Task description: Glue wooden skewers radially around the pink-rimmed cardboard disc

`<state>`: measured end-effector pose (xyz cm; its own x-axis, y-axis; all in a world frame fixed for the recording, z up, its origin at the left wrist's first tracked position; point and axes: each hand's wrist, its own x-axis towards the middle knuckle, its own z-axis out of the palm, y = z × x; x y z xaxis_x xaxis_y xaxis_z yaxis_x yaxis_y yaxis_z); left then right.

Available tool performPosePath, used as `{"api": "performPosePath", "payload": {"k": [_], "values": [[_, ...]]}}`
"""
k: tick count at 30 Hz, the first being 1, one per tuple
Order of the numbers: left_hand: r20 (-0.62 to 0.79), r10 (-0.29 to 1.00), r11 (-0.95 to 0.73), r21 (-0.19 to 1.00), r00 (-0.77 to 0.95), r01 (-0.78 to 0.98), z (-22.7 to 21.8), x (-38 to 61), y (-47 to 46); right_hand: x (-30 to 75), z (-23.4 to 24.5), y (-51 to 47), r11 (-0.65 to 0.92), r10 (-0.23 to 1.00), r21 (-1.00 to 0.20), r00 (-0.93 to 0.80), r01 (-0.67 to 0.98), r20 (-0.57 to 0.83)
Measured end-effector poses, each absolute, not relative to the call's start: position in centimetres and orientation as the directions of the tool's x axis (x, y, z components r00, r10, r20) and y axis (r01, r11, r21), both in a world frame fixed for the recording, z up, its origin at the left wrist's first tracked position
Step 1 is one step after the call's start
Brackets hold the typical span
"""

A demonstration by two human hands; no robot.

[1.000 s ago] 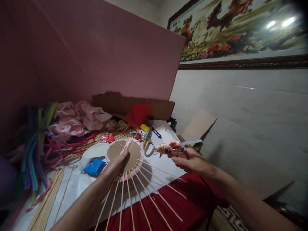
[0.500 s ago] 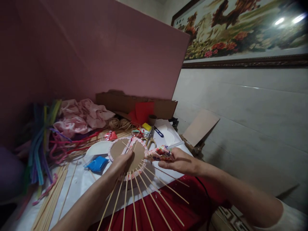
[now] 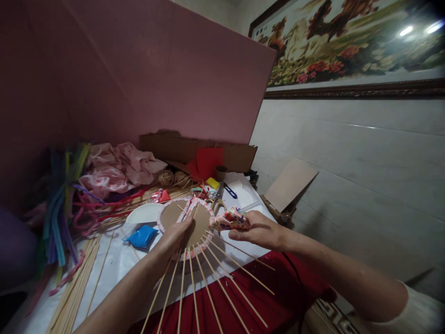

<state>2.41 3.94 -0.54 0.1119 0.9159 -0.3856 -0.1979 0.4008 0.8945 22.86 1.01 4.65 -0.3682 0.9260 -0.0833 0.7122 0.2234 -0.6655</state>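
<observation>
Two objects held, lower centre
Cardboard disc [image 3: 201, 227] is gripped by left hand [image 3: 179, 234], floral glue gun [image 3: 227, 220] by right hand [image 3: 261, 229].

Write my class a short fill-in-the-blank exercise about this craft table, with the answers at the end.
1. The left hand holds the round cardboard disc, while the ____ hand holds the patterned glue gun.
2. The packet nearest the left forearm is ____.
3. The small block beside the scissors is ____.
Missing words: right; blue; yellow.
</observation>
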Motion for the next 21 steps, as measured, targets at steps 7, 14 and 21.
{"api": "performPosePath", "payload": {"k": [7,14,21], "values": [[-0.371,0.92,0.388,0.91,0.13,-0.149,-1.3,2.2,4.5,22.7,5.0,0.9,0.238,0.914,-0.691,-0.398,0.682,-0.079],[-0.403,0.903,0.422,0.895,0.147,-0.14,-1.6,2.1,4.8,22.9,4.7,1.1,0.218,0.93,-0.622,-0.354,0.752,-0.102],[-0.392,0.91,0.412,0.892,0.135,-0.184,-0.7,2.4,4.2,23.0,4.5,1.1,0.245,0.922,-0.608,-0.376,0.755,-0.096]]}}
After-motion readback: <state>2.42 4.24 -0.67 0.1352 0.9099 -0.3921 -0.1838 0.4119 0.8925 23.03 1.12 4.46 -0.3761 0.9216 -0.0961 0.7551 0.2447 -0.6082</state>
